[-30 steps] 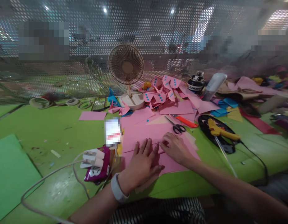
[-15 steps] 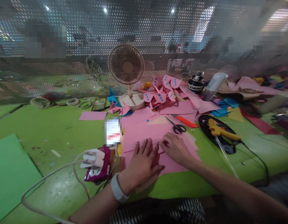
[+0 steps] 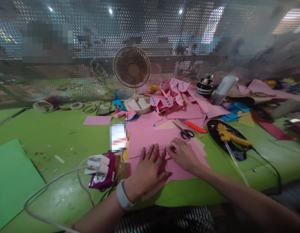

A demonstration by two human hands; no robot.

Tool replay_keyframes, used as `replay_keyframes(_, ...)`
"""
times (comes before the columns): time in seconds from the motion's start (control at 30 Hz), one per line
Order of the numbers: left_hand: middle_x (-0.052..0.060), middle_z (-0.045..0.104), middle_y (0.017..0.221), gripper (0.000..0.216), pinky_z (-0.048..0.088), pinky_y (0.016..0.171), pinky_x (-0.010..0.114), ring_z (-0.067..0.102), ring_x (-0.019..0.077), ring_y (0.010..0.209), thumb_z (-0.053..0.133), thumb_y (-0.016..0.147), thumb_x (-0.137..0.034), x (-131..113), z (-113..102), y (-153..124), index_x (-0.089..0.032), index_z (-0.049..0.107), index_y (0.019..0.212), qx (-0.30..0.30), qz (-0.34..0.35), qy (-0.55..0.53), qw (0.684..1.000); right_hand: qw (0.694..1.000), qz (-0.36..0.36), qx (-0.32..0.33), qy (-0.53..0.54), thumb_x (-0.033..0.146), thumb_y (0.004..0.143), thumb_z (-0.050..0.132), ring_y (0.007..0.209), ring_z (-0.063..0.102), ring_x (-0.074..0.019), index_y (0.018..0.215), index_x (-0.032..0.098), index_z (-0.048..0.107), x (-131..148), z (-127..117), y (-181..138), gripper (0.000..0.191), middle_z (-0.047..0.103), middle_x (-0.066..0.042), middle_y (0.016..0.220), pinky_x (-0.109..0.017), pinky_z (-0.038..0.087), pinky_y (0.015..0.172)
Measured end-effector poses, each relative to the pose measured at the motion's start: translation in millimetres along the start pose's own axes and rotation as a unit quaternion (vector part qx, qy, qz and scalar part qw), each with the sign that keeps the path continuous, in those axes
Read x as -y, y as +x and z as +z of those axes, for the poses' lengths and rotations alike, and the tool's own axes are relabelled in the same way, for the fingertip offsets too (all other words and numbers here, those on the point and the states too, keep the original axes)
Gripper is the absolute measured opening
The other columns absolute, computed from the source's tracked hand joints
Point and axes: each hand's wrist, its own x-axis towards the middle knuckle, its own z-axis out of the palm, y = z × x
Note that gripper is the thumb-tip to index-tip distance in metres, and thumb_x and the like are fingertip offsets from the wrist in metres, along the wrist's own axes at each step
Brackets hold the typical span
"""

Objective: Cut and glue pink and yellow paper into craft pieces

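My left hand [image 3: 147,171] lies flat with its fingers spread on a pink paper sheet [image 3: 150,139] at the near edge of the green table [image 3: 55,136]. Just right of it, my right hand [image 3: 182,154] rests on the same sheet with its fingers curled, the fingertips pressed down along a fold line. Whether those fingers pinch anything is hidden. A white band sits on my left wrist.
Scissors [image 3: 185,132] and an orange cutter [image 3: 194,127] lie beyond my right hand. A yellow glue gun [image 3: 231,137] rests on a black tray at right. A small fan [image 3: 132,76], a heap of pink cut-outs [image 3: 171,95], a charger plug [image 3: 97,163] and tape rolls [image 3: 75,106] also stand around.
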Motion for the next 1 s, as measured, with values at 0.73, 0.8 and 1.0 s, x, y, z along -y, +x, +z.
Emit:
replay_keyframes(0.73, 0.018, 0.028, 0.143, 0.074, 0.020, 0.101, 0.058, 0.024, 0.0362, 0.130, 0.031, 0.081, -0.067, -1, 1, 4, -0.020, 0.031, 0.138, 0.006, -0.003, 0.029, 1.000, 0.976, -0.184, 0.081, -0.082, 0.051, 0.089, 0.034, 0.131, 0.029, -0.0253, 0.138, 0.013, 0.030, 4, -21, -39, 0.062, 0.035, -0.014, 0.142, -0.047, 0.024, 0.105)
replay_keyframes(0.8, 0.018, 0.028, 0.143, 0.074, 0.019, 0.101, 0.058, 0.023, 0.0360, 0.131, 0.032, 0.081, -0.067, 0, 2, 4, -0.020, 0.032, 0.137, 0.010, -0.002, 0.040, 0.999, 0.970, -0.201, 0.102, -0.089, 0.054, 0.088, 0.031, 0.133, 0.025, -0.0250, 0.139, 0.013, 0.027, 0, -16, -45, 0.066, 0.031, -0.014, 0.144, -0.049, 0.020, 0.106)
replay_keyframes(1.0, 0.018, 0.031, 0.142, 0.078, 0.020, 0.101, 0.055, 0.025, 0.0356, 0.130, 0.027, 0.078, -0.071, 0, -2, 4, -0.019, 0.035, 0.136, 0.008, 0.002, 0.048, 0.999, 0.964, -0.219, 0.120, -0.092, 0.062, 0.085, 0.030, 0.135, 0.021, -0.0256, 0.140, 0.009, 0.024, -5, -14, -46, 0.077, 0.029, -0.015, 0.144, -0.050, 0.014, 0.108)
